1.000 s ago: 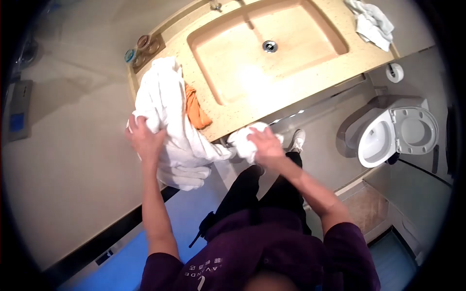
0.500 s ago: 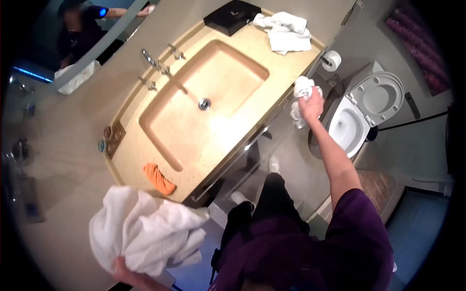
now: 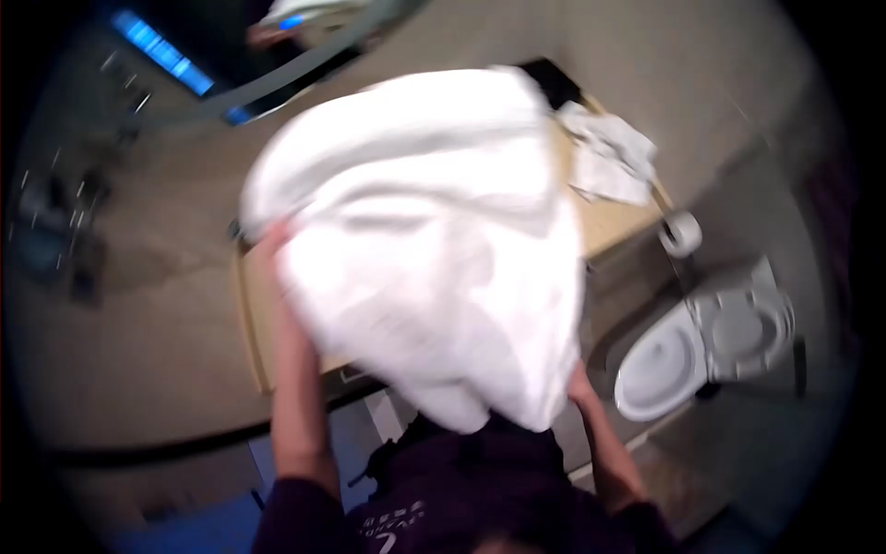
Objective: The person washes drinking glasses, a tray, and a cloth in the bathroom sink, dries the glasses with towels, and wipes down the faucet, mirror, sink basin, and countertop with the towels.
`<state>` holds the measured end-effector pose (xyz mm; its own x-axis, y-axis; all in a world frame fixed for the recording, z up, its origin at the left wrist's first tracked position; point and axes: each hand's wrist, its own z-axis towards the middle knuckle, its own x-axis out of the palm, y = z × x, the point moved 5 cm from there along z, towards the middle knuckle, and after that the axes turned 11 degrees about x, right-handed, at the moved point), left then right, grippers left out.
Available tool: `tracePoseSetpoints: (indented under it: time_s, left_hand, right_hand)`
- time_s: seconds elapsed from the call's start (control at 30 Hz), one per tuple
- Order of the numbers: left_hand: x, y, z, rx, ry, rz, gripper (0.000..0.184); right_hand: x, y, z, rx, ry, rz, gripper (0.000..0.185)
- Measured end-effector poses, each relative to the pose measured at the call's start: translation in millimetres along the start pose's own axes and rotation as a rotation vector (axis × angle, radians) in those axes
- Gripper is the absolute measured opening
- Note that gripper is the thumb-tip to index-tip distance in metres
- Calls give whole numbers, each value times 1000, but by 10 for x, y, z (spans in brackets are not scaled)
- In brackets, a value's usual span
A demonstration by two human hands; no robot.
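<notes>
A big white towel (image 3: 434, 240) fills the middle of the view, bunched and folded, held up in front of me over the counter. My left hand (image 3: 281, 245) grips its left edge, the fingers partly lost in the cloth. At the towel's lower right edge is my right hand (image 3: 578, 383), closed on the cloth and mostly covered by it. I cannot see whether the smaller white cloth is still in that hand. The sink and the orange cloth are hidden behind the towel.
Beyond the towel, a crumpled white towel (image 3: 611, 159) and a black box (image 3: 551, 83) lie on the beige counter (image 3: 609, 223). A toilet paper roll (image 3: 681, 234) hangs at the counter's end. To the right stands a toilet (image 3: 660, 369), its lid raised. A mirror is at upper left.
The big towel has moved from the lower left up to the middle. My right hand has come back from near the toilet to the towel's right edge. The camera view has shifted.
</notes>
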<state>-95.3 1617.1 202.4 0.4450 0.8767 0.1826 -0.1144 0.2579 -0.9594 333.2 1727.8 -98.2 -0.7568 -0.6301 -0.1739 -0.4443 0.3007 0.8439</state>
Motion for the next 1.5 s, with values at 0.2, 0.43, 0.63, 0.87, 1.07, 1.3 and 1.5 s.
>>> tracePoseSetpoints:
  time_s: [0.2, 0.43, 0.63, 0.87, 1.07, 1.3, 1.5]
  left_hand:
    - [1081, 2051, 302, -293, 108, -186, 42]
    - [-418, 1705, -95, 507, 366, 1223, 76]
    - [-2351, 1544, -150, -372, 73, 1635, 94]
    - [-3340, 1843, -341, -219, -153, 636, 66]
    - [-3982, 1203, -639, -341, -417, 267, 60]
    - [-4181, 870, -814, -421, -448, 328, 61]
    - [-4095, 850, -670, -472, -516, 241, 61]
  right_hand:
    - [-548, -93, -709, 420, 41, 295, 56]
    - [-457, 37, -903, 523, 17, 584, 76]
    - [908, 1230, -126, 446, 356, 537, 87]
    - [3625, 3220, 1394, -327, 508, -121, 56]
    - [5669, 3007, 2211, -589, 340, -942, 59]
    - [5221, 2250, 556, -878, 676, -1046, 54]
    - [5314, 2217, 1057, -467, 762, -477, 53]
